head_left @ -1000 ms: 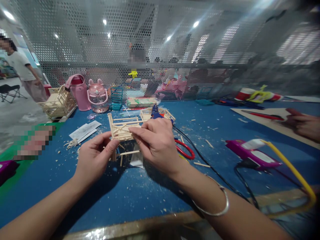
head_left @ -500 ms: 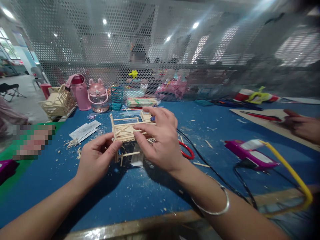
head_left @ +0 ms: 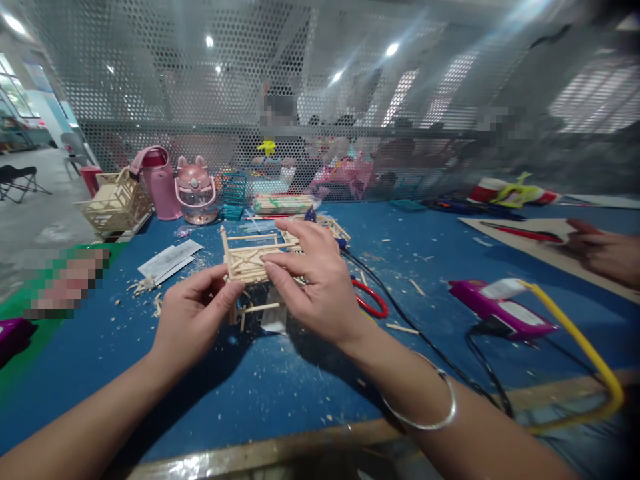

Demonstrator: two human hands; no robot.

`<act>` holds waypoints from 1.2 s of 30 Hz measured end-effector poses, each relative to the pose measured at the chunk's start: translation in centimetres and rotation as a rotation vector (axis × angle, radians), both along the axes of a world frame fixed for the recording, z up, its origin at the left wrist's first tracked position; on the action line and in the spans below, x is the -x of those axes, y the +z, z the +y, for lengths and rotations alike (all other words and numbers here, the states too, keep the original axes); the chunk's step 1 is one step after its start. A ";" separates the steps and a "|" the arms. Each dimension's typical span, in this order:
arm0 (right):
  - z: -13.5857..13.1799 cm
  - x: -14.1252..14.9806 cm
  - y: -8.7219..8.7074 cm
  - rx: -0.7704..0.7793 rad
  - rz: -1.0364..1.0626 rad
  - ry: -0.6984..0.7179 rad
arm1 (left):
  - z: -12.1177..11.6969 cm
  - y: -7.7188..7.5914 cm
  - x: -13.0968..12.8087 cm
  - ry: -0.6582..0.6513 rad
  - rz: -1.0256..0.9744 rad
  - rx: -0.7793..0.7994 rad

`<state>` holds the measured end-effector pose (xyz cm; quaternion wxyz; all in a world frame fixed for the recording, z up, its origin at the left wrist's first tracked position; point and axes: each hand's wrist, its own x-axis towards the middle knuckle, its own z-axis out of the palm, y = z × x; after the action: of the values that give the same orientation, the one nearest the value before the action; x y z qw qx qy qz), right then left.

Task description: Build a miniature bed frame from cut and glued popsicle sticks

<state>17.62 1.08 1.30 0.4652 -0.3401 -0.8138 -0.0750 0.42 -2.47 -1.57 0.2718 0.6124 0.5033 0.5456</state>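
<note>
A small frame built of thin wooden sticks (head_left: 253, 261) is held over the blue table, its taller post at the left end. My left hand (head_left: 196, 313) pinches that left end between thumb and fingers. My right hand (head_left: 320, 283) has its thumb and index finger at the frame's front rail, the other fingers raised and spread. Whether the right fingertips grip a stick or only touch it is hard to tell. Behind the right hand, partly hidden, lie a second stick piece (head_left: 340, 230) and a dark blue tool, perhaps a glue gun, with a black cable.
Stick scraps and white papers (head_left: 170, 261) lie left. Pink bottles (head_left: 163, 187) and a larger stick model (head_left: 113, 207) stand at the back left. Right are a red ring handle (head_left: 373, 300), a purple device (head_left: 500, 310) with a yellow bar, and another person's hand (head_left: 607, 253) near cardboard.
My right hand has loosened, its upper fingers lifting and spreading, and then shifted slightly left along the stick frame. The left hand keeps its hold. A walking person at the far left has gone from view.
</note>
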 end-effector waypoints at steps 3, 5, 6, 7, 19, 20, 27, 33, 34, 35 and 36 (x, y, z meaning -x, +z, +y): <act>0.2 -0.2 -0.1 -0.011 0.055 0.033 | 0.1 0.1 0.0 0.003 0.007 -0.004; 0.2 -0.4 -0.1 -0.028 0.110 0.055 | 0.1 0.1 0.0 0.007 0.015 -0.001; 0.3 -0.6 -0.1 -0.040 0.140 0.062 | 0.1 0.0 0.1 0.009 0.019 -0.002; 0.3 -0.7 -0.1 -0.052 0.170 0.065 | 0.1 0.0 0.1 0.011 0.023 -0.006; 1.3 -0.7 -1.6 0.029 0.185 0.056 | -0.2 0.3 0.1 0.074 0.030 0.006; 1.3 -0.7 -1.6 0.022 0.180 0.054 | -0.2 0.3 0.1 0.088 0.028 0.005; 0.6 -1.1 -0.7 -0.072 0.188 0.033 | -0.5 0.3 0.0 0.070 0.087 0.001; 0.2 -1.0 -0.4 0.016 0.109 0.106 | -0.7 0.4 -0.2 -0.035 0.103 0.002; 0.1 -1.0 -0.3 0.027 0.114 0.112 | -0.6 0.4 -0.2 -0.035 0.098 -0.002; 0.1 -1.0 -0.3 0.033 0.121 0.117 | -0.6 0.3 -0.2 -0.035 0.096 -0.004; 0.0 -0.9 -0.3 0.035 0.126 0.119 | -0.5 0.2 -0.1 -0.033 0.094 -0.007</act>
<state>18.56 1.13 1.04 0.5129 -0.3034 -0.8030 -0.0115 0.56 -3.01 -1.32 0.2548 0.6464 0.5035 0.5135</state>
